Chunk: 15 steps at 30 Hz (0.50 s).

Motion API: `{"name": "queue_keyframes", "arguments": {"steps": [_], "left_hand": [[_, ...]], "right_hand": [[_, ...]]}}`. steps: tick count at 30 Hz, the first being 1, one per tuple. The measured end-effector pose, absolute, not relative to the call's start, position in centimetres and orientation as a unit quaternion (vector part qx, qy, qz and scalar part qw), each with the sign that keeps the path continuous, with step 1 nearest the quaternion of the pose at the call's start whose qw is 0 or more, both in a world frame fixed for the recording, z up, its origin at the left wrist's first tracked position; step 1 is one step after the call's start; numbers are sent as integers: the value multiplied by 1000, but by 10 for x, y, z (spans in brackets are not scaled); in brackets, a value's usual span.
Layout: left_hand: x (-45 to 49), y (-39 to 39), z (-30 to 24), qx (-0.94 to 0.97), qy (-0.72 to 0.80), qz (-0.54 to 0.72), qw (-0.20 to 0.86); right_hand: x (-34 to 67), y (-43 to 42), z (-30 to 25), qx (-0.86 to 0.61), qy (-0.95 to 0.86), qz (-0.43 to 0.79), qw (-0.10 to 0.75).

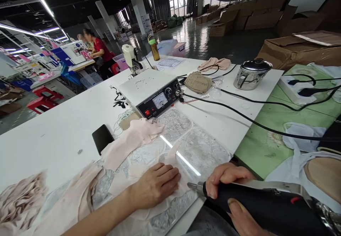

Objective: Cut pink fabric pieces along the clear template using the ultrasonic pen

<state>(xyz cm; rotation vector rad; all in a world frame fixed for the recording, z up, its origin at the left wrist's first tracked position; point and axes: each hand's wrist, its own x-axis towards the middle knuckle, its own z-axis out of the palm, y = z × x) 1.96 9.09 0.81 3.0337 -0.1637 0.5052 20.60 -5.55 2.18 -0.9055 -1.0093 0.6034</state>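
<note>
My left hand (160, 184) lies palm down on a thin pale pink fabric piece (149, 168), its fingers flat over the cloth. Under the fabric is a clear, glossy plate (207, 147) with pale outlines. My right hand (231, 179) is wrapped around a black ultrasonic handpiece (255, 200) with a pointed metal tip. That tip is aimed left, close to the fabric edge just right of my left fingers; whether it touches cannot be told. More pink fabric pieces (130, 140) lie bunched beyond and to the left of my left hand.
A black-fronted control box (160, 99) with a dial stands beyond the plate. Nearby are a phone (102, 139), a steel lidded mug (252, 74) and a bottle (154, 49). A black cable (229, 110) crosses to the right, over a green-covered table (301, 122). A person in red (105, 49) sits far left.
</note>
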Motion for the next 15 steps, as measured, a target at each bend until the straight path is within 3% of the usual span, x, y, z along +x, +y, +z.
{"name": "queue_keyframes", "arguments": {"steps": [15], "left_hand": [[17, 94, 3, 988, -52, 146, 29]], "right_hand": [[205, -50, 13, -392, -414, 290, 769]]}}
